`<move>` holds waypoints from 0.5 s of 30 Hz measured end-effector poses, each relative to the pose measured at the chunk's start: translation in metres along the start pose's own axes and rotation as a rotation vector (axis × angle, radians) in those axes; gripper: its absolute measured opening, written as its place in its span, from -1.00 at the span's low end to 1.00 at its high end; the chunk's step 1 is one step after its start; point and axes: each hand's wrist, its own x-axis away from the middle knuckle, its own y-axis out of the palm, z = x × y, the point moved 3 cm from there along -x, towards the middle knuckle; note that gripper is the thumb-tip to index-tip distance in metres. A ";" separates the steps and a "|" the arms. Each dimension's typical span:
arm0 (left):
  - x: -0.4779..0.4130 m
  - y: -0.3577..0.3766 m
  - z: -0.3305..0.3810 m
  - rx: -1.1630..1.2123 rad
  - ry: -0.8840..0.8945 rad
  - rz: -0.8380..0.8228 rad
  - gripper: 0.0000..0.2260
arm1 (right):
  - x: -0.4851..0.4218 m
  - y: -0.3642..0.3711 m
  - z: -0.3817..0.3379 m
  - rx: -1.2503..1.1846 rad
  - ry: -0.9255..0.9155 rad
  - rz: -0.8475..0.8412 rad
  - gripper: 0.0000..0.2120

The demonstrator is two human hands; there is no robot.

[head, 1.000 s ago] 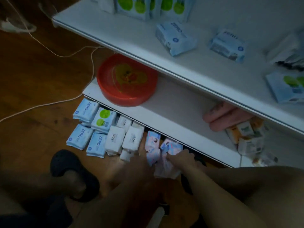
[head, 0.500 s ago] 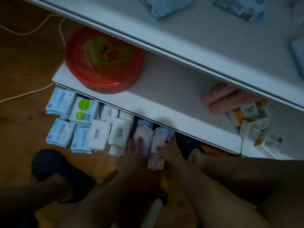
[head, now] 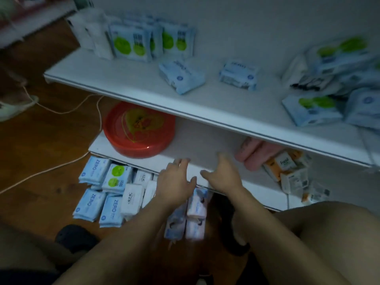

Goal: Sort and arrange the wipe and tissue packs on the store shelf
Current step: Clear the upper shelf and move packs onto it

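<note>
My left hand [head: 175, 179] and my right hand [head: 223, 174] hover empty, fingers spread, above the front edge of the lower white shelf [head: 197, 149]. Below them on the wooden floor lie pink-and-blue tissue packs [head: 195, 210], white packs [head: 132, 199] and blue ZERO wipe packs [head: 89, 203], laid in rows. A green-dot wipe pack [head: 117, 175] lies among them. On the upper shelf [head: 131, 79] green-dot packs [head: 131, 44] stand upright at the back, and two blue packs [head: 182, 76] [head: 238, 75] lie loose in the middle.
A red bowl [head: 139, 128] sits on the lower shelf's left end. Pink rolls [head: 254, 154] and orange-white tissue boxes [head: 287, 171] fill its right side. A jumbled heap of packs [head: 337, 83] lies upper right. A white cable [head: 61, 108] runs across the floor; my black shoe [head: 76, 239] stands lower left.
Both hands have let go of the pink-and-blue packs on the floor and risen to the lower shelf's edge. The view has tilted up, showing the upper shelf.
</note>
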 end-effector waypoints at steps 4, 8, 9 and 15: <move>-0.024 -0.078 0.057 -0.019 0.187 0.227 -0.49 | 0.020 -0.085 -0.032 0.064 -0.186 0.207 -0.33; -0.038 -0.131 0.096 -0.038 0.266 0.342 -0.51 | 0.034 -0.140 -0.039 0.021 -0.230 0.392 -0.40; -0.042 -0.140 0.103 -0.048 0.263 0.350 -0.50 | 0.034 -0.149 -0.039 0.008 -0.239 0.430 -0.42; -0.071 -0.162 0.116 -0.171 0.202 0.262 -0.43 | 0.006 -0.187 -0.020 0.110 -0.170 0.455 -0.35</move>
